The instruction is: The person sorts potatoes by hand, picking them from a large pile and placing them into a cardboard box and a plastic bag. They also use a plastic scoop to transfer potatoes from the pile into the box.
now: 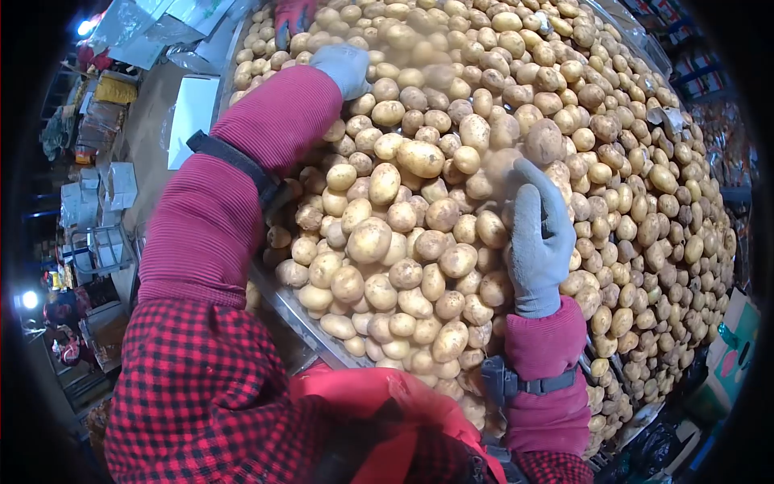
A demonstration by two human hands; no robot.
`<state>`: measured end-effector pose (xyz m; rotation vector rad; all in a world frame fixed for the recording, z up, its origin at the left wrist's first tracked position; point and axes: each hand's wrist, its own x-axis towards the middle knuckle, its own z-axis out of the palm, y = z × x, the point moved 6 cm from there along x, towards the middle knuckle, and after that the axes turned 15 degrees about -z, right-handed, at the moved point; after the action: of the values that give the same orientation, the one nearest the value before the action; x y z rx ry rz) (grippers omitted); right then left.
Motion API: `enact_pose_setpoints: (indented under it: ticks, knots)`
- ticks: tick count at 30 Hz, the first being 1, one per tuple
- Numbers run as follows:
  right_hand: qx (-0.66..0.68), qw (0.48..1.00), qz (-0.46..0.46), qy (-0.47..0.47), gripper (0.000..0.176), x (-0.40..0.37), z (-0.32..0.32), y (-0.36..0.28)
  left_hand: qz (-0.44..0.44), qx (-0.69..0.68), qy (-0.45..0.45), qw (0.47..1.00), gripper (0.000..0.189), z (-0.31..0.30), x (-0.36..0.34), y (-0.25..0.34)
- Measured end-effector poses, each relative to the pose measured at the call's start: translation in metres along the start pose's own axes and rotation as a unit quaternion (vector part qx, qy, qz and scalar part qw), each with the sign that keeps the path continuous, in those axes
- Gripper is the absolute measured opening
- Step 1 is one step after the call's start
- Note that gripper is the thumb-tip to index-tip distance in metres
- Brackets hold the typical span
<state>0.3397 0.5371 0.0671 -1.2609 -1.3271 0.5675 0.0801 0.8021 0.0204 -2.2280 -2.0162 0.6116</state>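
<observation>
A large heap of potatoes (419,159) fills a metal-edged table in front of me. My left hand (343,69), in a grey glove, reaches over the far left part of the heap. Its fingers are mostly turned away from view, and potatoes just beyond it are smeared by motion. My right hand (542,238), also gloved in grey, rests against the potatoes at the right of centre. Its thumb and fingers are apart, with a gap between them. A blurred potato (501,165) lies by its fingertips, and no potato shows in its palm.
Another person's gloved hand (284,32) with a red sleeve is at the far left edge of the heap. The metal table rim (302,319) runs along my side. A white box (192,121) stands left of the table, and a printed carton (732,343) sits at the right.
</observation>
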Motion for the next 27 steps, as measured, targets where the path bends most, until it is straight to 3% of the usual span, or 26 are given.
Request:
enact_pose_setpoints:
  ticks: [5, 8, 10, 12, 14, 15, 17, 18, 20, 21, 24, 25, 27]
  knots:
    - [0.004, 1.000, 0.001, -0.002, 0.029, 0.000, 0.000, 0.003, -0.023, -0.027, 0.038, 0.999, 0.046, 0.006, -0.004, -0.002]
    - [0.025, 0.999, -0.020, 0.009, 0.028, -0.001, 0.000, 0.001, -0.040, -0.118, 0.100, 0.987, 0.042, 0.020, -0.008, -0.015]
    - [0.056, 0.998, 0.027, 0.008, 0.029, -0.004, 0.000, 0.006, -0.067, -0.209, 0.070, 0.973, 0.042, 0.022, -0.018, -0.028]
    - [0.095, 0.995, 0.016, 0.035, 0.028, -0.003, -0.005, 0.003, -0.097, -0.300, 0.032, 0.948, 0.047, -0.001, -0.043, -0.029]
    - [0.183, 0.980, 0.015, 0.078, 0.032, -0.003, -0.011, 0.007, 0.004, -0.433, 0.116, 0.894, 0.045, -0.029, -0.077, -0.007]
    - [0.178, 0.980, 0.013, 0.085, 0.032, -0.001, -0.016, -0.001, 0.078, -0.424, 0.184, 0.883, 0.043, -0.058, -0.105, 0.011]
    - [0.327, 0.934, 0.096, 0.110, 0.041, 0.003, -0.015, -0.011, 0.261, -0.449, 0.260, 0.814, 0.042, -0.105, -0.163, 0.050]
    - [0.305, 0.951, 0.029, 0.054, 0.046, 0.002, -0.011, -0.021, 0.321, -0.446, 0.284, 0.785, 0.042, -0.123, -0.190, 0.070]
    - [0.288, 0.958, -0.008, 0.009, 0.049, -0.001, -0.010, -0.014, 0.412, -0.409, 0.243, 0.777, 0.043, -0.132, -0.221, 0.106]
    - [0.204, 0.977, -0.048, 0.024, 0.052, 0.002, -0.016, 0.007, 0.435, -0.403, 0.264, 0.760, 0.046, -0.131, -0.228, 0.121]
    - [0.200, 0.971, -0.111, 0.074, 0.047, 0.001, -0.038, 0.003, 0.441, -0.455, 0.251, 0.732, 0.051, -0.140, -0.222, 0.137]
    - [0.521, 0.843, 0.034, 0.126, 0.043, 0.001, -0.043, 0.012, 0.398, -0.497, 0.272, 0.721, 0.048, -0.135, -0.211, 0.140]
    - [0.413, 0.889, 0.071, 0.185, 0.043, 0.003, -0.058, 0.010, 0.372, -0.479, 0.269, 0.748, 0.046, -0.130, -0.192, 0.163]
